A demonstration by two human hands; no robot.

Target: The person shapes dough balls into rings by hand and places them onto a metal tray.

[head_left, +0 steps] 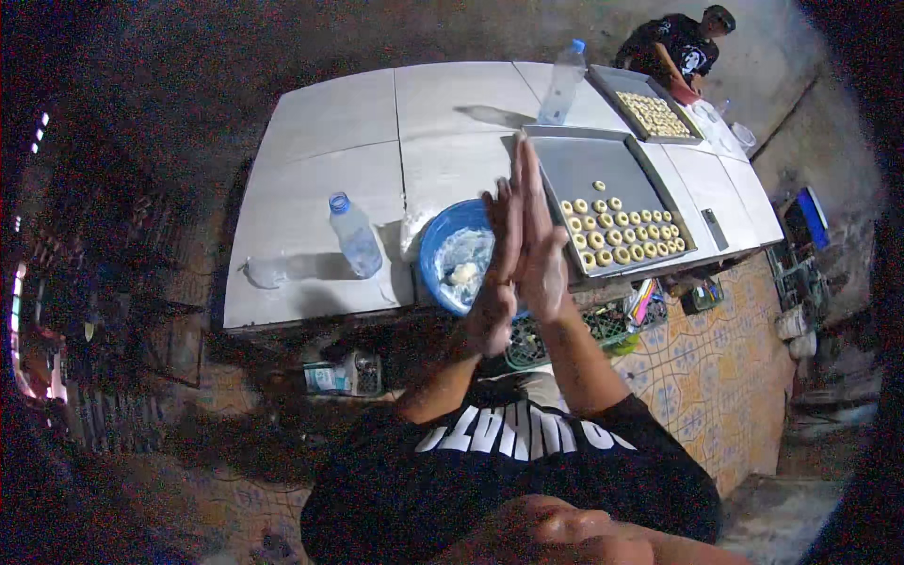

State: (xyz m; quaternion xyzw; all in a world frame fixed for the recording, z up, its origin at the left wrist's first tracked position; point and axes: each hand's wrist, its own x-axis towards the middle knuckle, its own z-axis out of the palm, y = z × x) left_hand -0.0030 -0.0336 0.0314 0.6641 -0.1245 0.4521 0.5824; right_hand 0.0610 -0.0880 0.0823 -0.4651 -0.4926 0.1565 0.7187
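My left hand (502, 268) and my right hand (542, 245) are raised above the table's front edge, palms together and fingers stretched out straight. White powder or dough smears the skin. Whether anything lies between the palms is hidden. Just left of my hands and partly behind them sits a blue basin (429, 247), its inside coated white, with a lump of pale dough (464, 275) in it. Right of my hands, a grey baking tray (589, 162) bears rows of small ring-shaped dough pieces (621, 235), mostly in its near half.
A clear plastic bottle (355, 240) stands left of the basin, another bottle (562, 85) at the back. A second filled tray (612, 83) lies far right, near a co-worker (673, 52) in black with a red bowl. A phone (715, 229) rests by the right edge; a green crate (603, 325) sits below.
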